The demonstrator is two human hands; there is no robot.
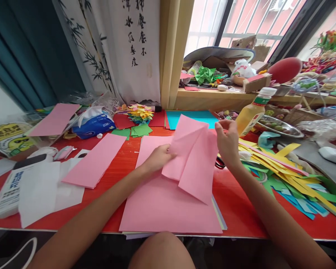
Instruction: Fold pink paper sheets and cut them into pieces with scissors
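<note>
My left hand (160,158) pinches the left edge of a folded sheet of pink paper (198,164), lifted above the table and tilted. Its two panels stand partly apart along a slanting line. Close to the sheet's right edge is my right hand (228,140), raised with loosely curled fingers and no paper visible between them. Underneath lies a stack of pink paper (170,213), with pale sheets showing at its lower right edge. Dark scissor handles (220,163) peek out beside the lifted sheet, mostly hidden.
Left are folded pink sheets (96,160), white paper (42,190) and a blue tissue pack (93,123). Right are coloured paper strips (291,172), a juice bottle (252,114) and a metal dish (280,125). Blue paper (190,118) lies behind. The red table's front edge (246,236) is near.
</note>
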